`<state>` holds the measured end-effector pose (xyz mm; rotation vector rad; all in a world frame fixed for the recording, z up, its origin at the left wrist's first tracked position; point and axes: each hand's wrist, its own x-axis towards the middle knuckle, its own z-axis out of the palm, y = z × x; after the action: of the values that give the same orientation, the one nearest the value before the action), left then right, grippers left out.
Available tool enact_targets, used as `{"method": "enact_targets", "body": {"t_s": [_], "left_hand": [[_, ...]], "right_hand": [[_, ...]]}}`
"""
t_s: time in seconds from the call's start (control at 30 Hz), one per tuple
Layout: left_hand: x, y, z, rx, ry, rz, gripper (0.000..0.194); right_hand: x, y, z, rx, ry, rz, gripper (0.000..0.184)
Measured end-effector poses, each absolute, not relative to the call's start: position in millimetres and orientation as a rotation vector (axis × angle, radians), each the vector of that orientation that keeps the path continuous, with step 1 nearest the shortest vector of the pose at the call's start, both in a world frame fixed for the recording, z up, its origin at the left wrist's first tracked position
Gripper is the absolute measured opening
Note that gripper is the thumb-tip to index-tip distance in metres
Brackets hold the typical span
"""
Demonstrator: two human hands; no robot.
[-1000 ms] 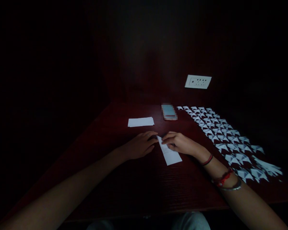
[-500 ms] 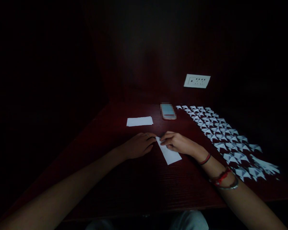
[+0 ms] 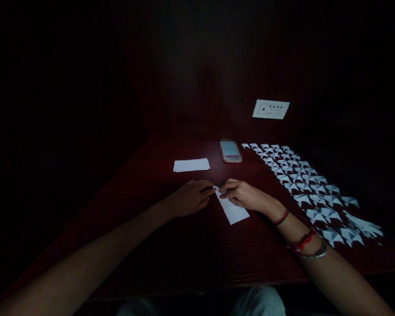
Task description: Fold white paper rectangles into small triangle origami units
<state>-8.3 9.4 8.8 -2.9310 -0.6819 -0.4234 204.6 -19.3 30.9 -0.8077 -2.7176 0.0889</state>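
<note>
A white rectangular slip of paper [image 3: 235, 213] with printed lines lies slantwise on the dark red table, between my two hands. My left hand [image 3: 191, 198] comes from the left, its fingertips closed at the slip's far corner. My right hand [image 3: 245, 194] rests over the upper part of the slip, fingers bent and pressed onto it. The fingers cover that far end, so I cannot make out whether a fold is there. The near end of the slip lies flat and uncovered.
Beyond my left hand lies a small stack of white paper slips [image 3: 191, 165]. A blurred phone [image 3: 231, 151] sits farther back. Rows of folded paper pieces [image 3: 299, 177] cover the right side, with loose paper strips [image 3: 364, 224] beside them. A socket plate [image 3: 271, 109] is on the back wall.
My left fingertips have shifted slightly right over the slip's far corner. My right hand keeps its place on the paper. The whole view has tilted very slightly.
</note>
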Motion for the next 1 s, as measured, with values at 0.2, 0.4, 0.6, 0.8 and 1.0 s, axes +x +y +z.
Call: {"method": "enact_targets", "body": {"t_s": [0.2,0.4,0.6,0.8,1.0], "left_hand": [[-8.4,7.0,12.1,-2.912,-0.670,-0.392,0.032],[-8.2,4.7,14.2,-2.885,-0.708,-0.385,0.032],[-8.8,4.9,12.5,-2.903,-0.698,-0.381,0.030],[-8.2,4.7,12.2,-2.901,-0.745,-0.383,0.036],[-7.4,8.7,7.6,-2.966,-0.859,-0.494,0.034]], "right_hand": [[204.7,-18.7,31.6,-0.791,-2.723,0.103,0.030],[205.0,-16.4,29.2,-0.774,-2.697,0.136,0.030],[205.2,-16.2,29.1,-0.734,-2.676,0.195,0.031],[204.2,-16.1,28.5,-0.715,-2.668,0.238,0.032],[204.3,-17.5,27.1,-0.718,-2.650,0.245,0.033]]}}
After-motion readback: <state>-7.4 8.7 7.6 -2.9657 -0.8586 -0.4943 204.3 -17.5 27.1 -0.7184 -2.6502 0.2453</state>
